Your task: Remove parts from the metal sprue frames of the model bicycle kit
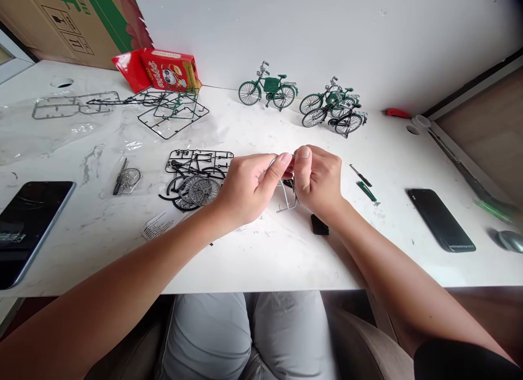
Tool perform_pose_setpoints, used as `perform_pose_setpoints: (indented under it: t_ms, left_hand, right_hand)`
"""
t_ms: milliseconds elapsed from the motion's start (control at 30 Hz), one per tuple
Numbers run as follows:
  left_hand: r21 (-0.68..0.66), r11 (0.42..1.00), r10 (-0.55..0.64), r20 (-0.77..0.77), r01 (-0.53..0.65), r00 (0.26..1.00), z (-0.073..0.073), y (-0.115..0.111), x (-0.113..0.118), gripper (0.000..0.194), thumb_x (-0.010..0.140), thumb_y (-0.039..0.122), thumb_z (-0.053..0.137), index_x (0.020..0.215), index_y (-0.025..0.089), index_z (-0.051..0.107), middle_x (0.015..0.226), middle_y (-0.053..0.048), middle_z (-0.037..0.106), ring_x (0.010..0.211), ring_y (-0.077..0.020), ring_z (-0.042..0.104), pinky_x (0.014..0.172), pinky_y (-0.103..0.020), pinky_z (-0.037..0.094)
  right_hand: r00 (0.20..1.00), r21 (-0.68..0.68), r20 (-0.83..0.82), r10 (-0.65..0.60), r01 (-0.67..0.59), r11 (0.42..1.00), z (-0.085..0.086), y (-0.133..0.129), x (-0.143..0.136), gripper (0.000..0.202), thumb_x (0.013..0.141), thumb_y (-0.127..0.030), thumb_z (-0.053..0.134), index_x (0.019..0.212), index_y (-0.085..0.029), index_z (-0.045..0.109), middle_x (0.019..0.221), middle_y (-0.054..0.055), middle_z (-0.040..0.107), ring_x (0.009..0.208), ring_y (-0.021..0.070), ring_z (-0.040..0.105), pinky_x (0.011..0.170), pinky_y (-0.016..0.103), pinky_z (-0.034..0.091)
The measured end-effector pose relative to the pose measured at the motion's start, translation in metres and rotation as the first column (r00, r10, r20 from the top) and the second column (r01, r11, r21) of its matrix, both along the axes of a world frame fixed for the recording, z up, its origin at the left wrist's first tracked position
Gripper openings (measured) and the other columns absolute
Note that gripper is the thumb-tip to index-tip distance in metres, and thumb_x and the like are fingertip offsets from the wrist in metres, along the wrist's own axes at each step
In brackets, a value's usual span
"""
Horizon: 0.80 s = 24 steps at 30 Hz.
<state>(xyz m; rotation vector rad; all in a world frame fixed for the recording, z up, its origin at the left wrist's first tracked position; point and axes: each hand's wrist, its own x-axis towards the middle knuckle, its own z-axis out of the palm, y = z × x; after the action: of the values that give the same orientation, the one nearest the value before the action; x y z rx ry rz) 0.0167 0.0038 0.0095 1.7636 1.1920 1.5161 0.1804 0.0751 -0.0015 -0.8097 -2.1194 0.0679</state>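
Observation:
Above the middle of the table, my left hand (pixel 255 186) and my right hand (pixel 316 175) meet with thumbs and fingers pinched close together. Both are closed on a thin silver parts frame (pixel 289 206), whose lower end hangs out below the fingers. What lies right between the fingertips is mostly hidden. A small black piece (pixel 320 225) rests on the table under my right wrist. Beside my left hand lie black bicycle parts, with spoked wheels (pixel 204 191) and a black parts frame (pixel 200 154).
Three model bicycles stand at the back, one a green bicycle (pixel 267 88). Empty sprues (pixel 171 115) and a red packet (pixel 174 69) lie back left. A small screwdriver (pixel 362 175), green tool (pixel 368 192) and black phone (pixel 441 219) lie right; another phone (pixel 35 227) lies left.

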Motion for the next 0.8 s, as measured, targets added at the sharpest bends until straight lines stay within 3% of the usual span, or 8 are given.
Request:
perform_pose_setpoints:
  t_ms: [167,267,467,567,800]
  left_hand:
    - [-0.127,0.989,-0.056,0.178,0.079,0.982,0.002,0.003,-0.002,0.049,0.107,0.057,0.055,0.082,0.019,0.073,0.082,-0.008,0.078,0.084,-0.0206,0.074,0.073,-0.033,0.058]
    - [-0.216,0.959,-0.108,0.321,0.183,0.941,0.006,0.007,-0.004,0.05,0.105,0.06,0.058,0.08,0.019,0.071,0.084,-0.009,0.078,0.085,-0.0214,0.076,0.072,-0.033,0.061]
    - [-0.346,0.874,-0.145,0.483,0.34,0.864,0.001,0.02,-0.014,0.043,0.086,0.056,0.086,0.091,0.016,0.072,0.081,-0.008,0.078,0.077,-0.0206,0.077,0.079,-0.036,0.066]
    - [-0.343,0.883,-0.149,0.443,0.321,0.884,-0.009,0.027,-0.021,0.044,0.08,0.052,0.092,0.091,0.015,0.07,0.089,-0.01,0.08,0.08,-0.0211,0.078,0.073,-0.032,0.064]
    - [-0.324,0.927,-0.106,0.264,0.192,0.959,-0.021,0.034,-0.026,0.03,0.093,0.044,0.078,0.087,0.016,0.068,0.081,-0.006,0.074,0.071,-0.0163,0.071,0.06,-0.025,0.056]
  right_hand:
    - [0.999,0.103,0.029,-0.022,0.019,0.994,0.004,0.001,-0.001,0.051,0.111,-0.045,0.038,0.065,-0.024,0.036,0.058,-0.001,0.041,0.057,0.0146,0.038,0.056,0.034,0.028]
    - [0.997,0.19,0.068,-0.035,0.021,0.982,0.004,0.003,0.0,0.042,0.103,-0.044,0.052,0.067,-0.024,0.041,0.063,0.001,0.046,0.063,0.0163,0.041,0.058,0.033,0.032]
    - [0.984,0.304,0.175,0.026,-0.079,0.949,0.006,0.006,0.005,0.034,0.1,-0.041,0.068,0.076,-0.024,0.052,0.074,0.002,0.054,0.076,0.0192,0.045,0.059,0.032,0.035]
    - [0.964,0.31,0.252,0.084,-0.163,0.937,0.008,0.008,0.008,0.033,0.101,-0.044,0.072,0.082,-0.023,0.056,0.076,0.002,0.057,0.078,0.0194,0.047,0.06,0.032,0.036]
    - [0.938,0.197,0.315,0.144,-0.213,0.957,0.005,0.007,0.005,0.043,0.102,-0.057,0.067,0.079,-0.022,0.055,0.077,0.003,0.055,0.078,0.0199,0.045,0.06,0.032,0.034]
